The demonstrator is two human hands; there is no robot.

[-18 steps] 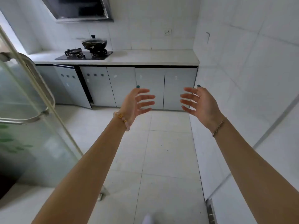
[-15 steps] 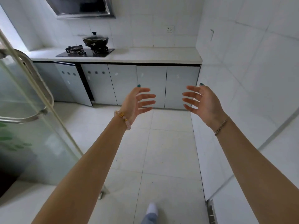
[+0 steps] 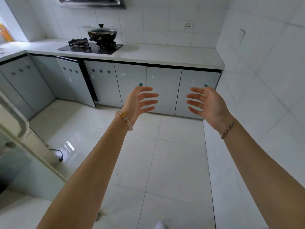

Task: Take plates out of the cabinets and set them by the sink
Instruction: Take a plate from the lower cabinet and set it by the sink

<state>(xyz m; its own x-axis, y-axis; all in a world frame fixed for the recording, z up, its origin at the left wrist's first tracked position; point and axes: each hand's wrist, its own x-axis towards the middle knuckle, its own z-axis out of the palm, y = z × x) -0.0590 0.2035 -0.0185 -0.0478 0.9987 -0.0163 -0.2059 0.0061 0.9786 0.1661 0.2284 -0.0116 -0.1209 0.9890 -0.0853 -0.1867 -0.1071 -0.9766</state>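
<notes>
While both hands are empty, left hand (image 3: 138, 101) and right hand (image 3: 206, 103) spread open, no plates are visible; probably they are behind the closed cabinets (image 3: 163, 90). Better to walk close, then pull one door by its edge. Small door stickers are unreadable.

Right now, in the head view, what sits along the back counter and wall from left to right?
Orange bottle → empty burner → lidded black pot → bare stretch of counter → wall socket.
</notes>
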